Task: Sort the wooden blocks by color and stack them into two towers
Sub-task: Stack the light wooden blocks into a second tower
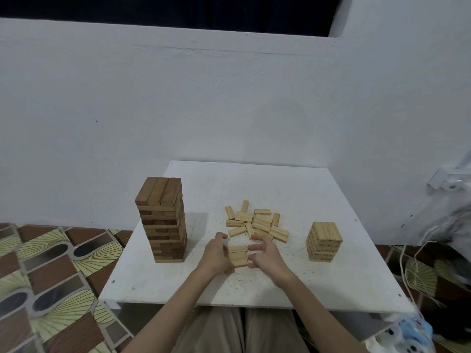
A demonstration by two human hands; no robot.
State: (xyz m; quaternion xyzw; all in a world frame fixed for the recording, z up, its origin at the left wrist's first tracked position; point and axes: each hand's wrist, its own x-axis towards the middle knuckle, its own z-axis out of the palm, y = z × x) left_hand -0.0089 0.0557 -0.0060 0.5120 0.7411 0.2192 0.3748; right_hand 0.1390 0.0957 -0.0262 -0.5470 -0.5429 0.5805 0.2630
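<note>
- The tall tower (163, 220) stands on the desk (293, 189) near its left edge.
- The short tower (324, 242) stands near the right edge, well apart from the tall one.
- A loose pile of blocks (256, 221) lies between the towers, toward the far edge.
- A small row of blocks (237, 256) lies before the pile, toward the near edge, between the left hand (216, 256) and right hand (266, 257).

Tall dark-brown wooden block tower (163, 220), matt; pale grained wooden loose blocks (257, 221), unvarnished; white painted board tabletop (293, 281), scuffed, speckled; rough white plaster wall (178, 98).
</note>
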